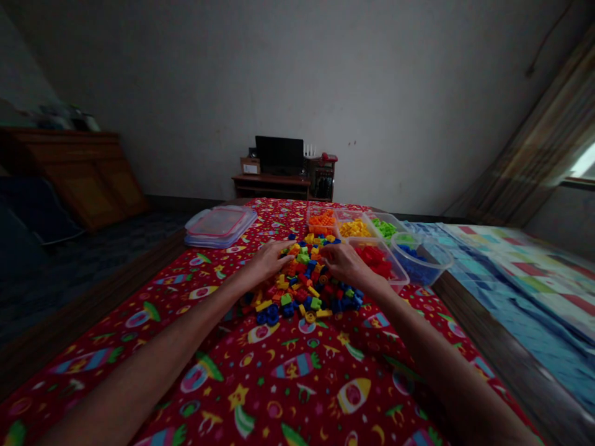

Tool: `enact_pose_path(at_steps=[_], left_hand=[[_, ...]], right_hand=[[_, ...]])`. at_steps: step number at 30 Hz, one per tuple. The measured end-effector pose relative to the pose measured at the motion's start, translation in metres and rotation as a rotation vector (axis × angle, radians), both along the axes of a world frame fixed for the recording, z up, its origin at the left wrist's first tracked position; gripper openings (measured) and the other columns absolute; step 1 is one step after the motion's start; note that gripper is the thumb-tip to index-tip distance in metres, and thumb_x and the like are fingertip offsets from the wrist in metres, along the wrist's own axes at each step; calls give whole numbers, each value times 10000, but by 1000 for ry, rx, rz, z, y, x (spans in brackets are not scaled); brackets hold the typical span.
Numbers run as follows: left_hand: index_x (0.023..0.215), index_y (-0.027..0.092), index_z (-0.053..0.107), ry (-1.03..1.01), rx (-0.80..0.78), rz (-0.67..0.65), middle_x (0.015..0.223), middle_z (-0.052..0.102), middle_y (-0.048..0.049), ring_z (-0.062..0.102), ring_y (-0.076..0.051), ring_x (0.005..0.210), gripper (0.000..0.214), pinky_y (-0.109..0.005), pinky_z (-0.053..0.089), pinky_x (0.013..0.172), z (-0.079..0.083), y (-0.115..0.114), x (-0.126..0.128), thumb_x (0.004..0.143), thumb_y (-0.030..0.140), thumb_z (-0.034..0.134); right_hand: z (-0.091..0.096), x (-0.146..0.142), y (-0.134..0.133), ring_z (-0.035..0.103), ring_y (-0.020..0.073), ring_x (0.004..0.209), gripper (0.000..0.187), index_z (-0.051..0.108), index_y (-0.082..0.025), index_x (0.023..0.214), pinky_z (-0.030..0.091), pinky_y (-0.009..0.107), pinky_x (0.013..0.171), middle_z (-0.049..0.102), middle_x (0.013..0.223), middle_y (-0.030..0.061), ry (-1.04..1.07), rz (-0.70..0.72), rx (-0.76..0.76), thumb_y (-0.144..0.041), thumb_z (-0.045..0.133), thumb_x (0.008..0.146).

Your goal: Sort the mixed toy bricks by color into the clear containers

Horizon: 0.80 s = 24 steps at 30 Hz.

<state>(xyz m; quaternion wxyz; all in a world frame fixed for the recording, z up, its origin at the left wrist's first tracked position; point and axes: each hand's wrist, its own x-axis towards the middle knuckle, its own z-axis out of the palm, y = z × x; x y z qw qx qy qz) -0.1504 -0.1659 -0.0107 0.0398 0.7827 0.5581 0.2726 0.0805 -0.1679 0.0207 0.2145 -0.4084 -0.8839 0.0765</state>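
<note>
A heap of small plastic building blocks (pixel 302 291) in blue, yellow, red, orange and green lies on the red patterned cloth (pixel 297 396). At the heap's left side is my left hand (pixel 268 260), its fingers stretched over the blocks with the thumb apart. My right hand (pixel 344 261) touches the heap's right side, fingers curled in; whatever they pinch is too small to make out. Just beyond it stand clear tubs sorted by colour: orange blocks (pixel 321 221), yellow blocks (pixel 354 228), green blocks (pixel 383 228), red pieces (pixel 374 261) and blue pieces (pixel 416 260).
Stacked clear lids (pixel 220 224) lie at the table's far left. To the right, a bed with a blue patchwork cover (pixel 506 291) adjoins the wooden table edge (pixel 483 322). A monitor (pixel 279 154) on a low stand (pixel 272 179) and a wooden cabinet (pixel 86 176) are farther off.
</note>
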Motion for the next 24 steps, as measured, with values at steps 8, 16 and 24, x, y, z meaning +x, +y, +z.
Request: enact_pose_path(at_steps=[8, 16, 24], left_hand=[[1252, 152, 573, -234, -36, 54, 928, 739, -86, 680, -240, 846, 503, -333, 511, 760, 14, 2, 17, 779, 323, 582], [1385, 110, 402, -565, -298, -246, 699, 701, -14, 646, -178, 638, 803, -241, 459, 562, 17, -8, 28, 703, 439, 669], [993, 145, 707, -371, -104, -92, 752, 740, -46, 659, -197, 676, 438, -265, 493, 616, 25, -2, -10, 822, 452, 446]], right_hand=[[1, 0, -6, 550, 153, 686, 372, 588, -97, 1203, 352, 249, 622, 660, 795, 81, 39, -45, 31, -164, 536, 841], [-7, -6, -17, 552, 156, 682, 311, 594, -124, 1158, 355, 247, 628, 651, 762, 61, -3, 125, 60, -179, 544, 856], [20, 7, 46, 461, 89, 555, 180, 685, -131, 942, 326, 206, 552, 617, 661, 16, 41, -57, 165, -166, 555, 822]])
